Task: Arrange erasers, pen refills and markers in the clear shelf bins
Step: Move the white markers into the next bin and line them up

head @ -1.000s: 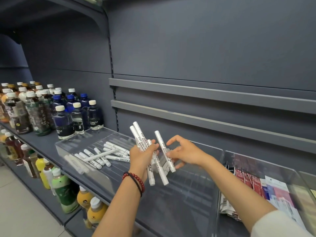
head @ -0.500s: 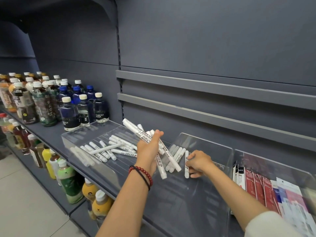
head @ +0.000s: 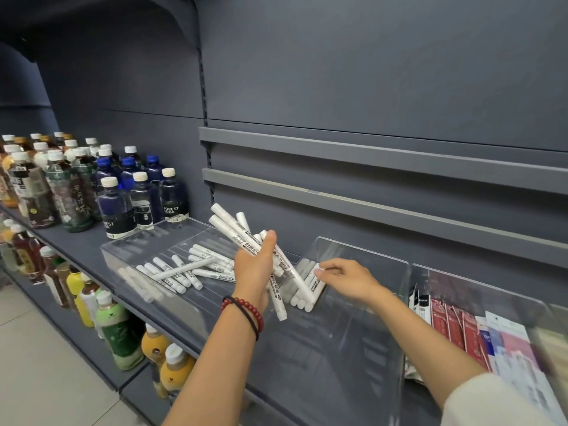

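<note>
My left hand [head: 253, 269] grips a bundle of white markers [head: 229, 227] above the wall between two clear bins. The left clear bin [head: 135, 241] holds several loose white markers [head: 172, 273]. In the middle clear bin [head: 362, 339] a few markers [head: 304, 290] lie side by side against its left wall. My right hand [head: 350, 279] reaches into that bin, and its fingertips pinch the top end of the rightmost marker there.
A third clear bin [head: 461, 281] on the right holds red, black and pastel packets [head: 451, 324]. Drink bottles [head: 116, 201] crowd the grey shelf [head: 76, 244] to the left, and more bottles [head: 120, 333] stand on the shelf below. Two grey rails [head: 368, 198] run along the back panel.
My right hand has carried a marker down from the bundle into the middle bin and set it beside the others. My left hand keeps hold of the bundle.
</note>
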Demonstrator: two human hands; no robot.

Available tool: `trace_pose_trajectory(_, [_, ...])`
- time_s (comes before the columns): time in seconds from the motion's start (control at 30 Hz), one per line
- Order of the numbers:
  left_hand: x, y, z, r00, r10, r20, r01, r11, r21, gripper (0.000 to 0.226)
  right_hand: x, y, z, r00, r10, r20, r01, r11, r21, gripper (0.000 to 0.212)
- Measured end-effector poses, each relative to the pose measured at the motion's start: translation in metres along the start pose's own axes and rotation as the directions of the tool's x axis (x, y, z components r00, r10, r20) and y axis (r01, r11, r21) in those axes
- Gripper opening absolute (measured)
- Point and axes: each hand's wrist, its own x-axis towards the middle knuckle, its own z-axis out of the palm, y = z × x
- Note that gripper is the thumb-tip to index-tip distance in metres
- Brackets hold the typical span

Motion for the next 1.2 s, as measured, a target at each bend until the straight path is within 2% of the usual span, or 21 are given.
trace_pose_trajectory(0.07, [-0.001, 0.000, 0.001, 1.000, 0.001, -0.004, -0.001, 1.000, -0.023, 0.032, -0.008, -0.013, -0.006, 0.993, -0.108, 0.056, 0.102, 0.989, 0.102, 0.024])
trace_pose_trajectory(0.13, [-0.003, 0.001, 0.003, 1.000, 0.013, -0.011, -0.014, 0.998, -0.053, 0.030, -0.019, -0.028, -0.010, 0.973, -0.159, 0.169, 0.126, 0.974, 0.189, 0.028])
trace_pose_trajectory(0.23, [-0.008, 0.002, 0.006, 0.999, 0.027, -0.030, -0.029, 0.996, -0.080, 0.025, -0.032, -0.041, -0.015, 0.941, -0.198, 0.275, 0.135, 0.963, 0.232, 0.032])
trace_pose_trajectory(0.33, [-0.009, 0.001, 0.008, 0.998, 0.028, -0.052, -0.032, 0.996, -0.086, 0.027, -0.036, -0.043, -0.018, 0.930, -0.218, 0.297, 0.155, 0.962, 0.223, 0.021])
trace_pose_trajectory(0.43, [-0.009, -0.002, 0.010, 0.998, 0.024, -0.064, -0.029, 0.996, -0.081, 0.025, -0.037, -0.041, -0.023, 0.961, -0.212, 0.180, 0.168, 0.959, 0.229, 0.010])
trace_pose_trajectory(0.53, [-0.011, -0.003, 0.010, 0.999, -0.019, -0.045, 0.012, 0.989, -0.146, 0.015, -0.036, -0.034, -0.032, 0.979, -0.204, 0.010, 0.192, 0.936, 0.295, 0.014])
trace_pose_trajectory(0.67, [-0.012, -0.005, 0.011, 0.997, -0.075, -0.010, 0.074, 0.996, -0.054, 0.030, -0.034, -0.024, -0.043, 0.977, -0.135, -0.162, 0.183, 0.924, 0.334, 0.018])
trace_pose_trajectory(0.9, [-0.010, -0.005, 0.015, 0.999, -0.042, 0.026, 0.038, 0.987, 0.153, 0.049, -0.028, -0.015, -0.043, 0.981, 0.007, -0.192, 0.072, 0.913, 0.401, 0.026])
trace_pose_trajectory(1.03, [-0.014, -0.003, 0.017, 0.993, -0.065, 0.102, 0.053, 0.992, 0.116, 0.038, -0.019, -0.009, -0.033, 0.968, 0.110, -0.226, -0.025, 0.938, 0.347, 0.008])
trace_pose_trajectory(1.2, [-0.016, -0.002, 0.012, 0.979, -0.102, 0.179, 0.105, 0.994, -0.007, 0.021, -0.004, 0.002, -0.014, 0.948, 0.258, -0.185, -0.209, 0.946, 0.248, 0.016])
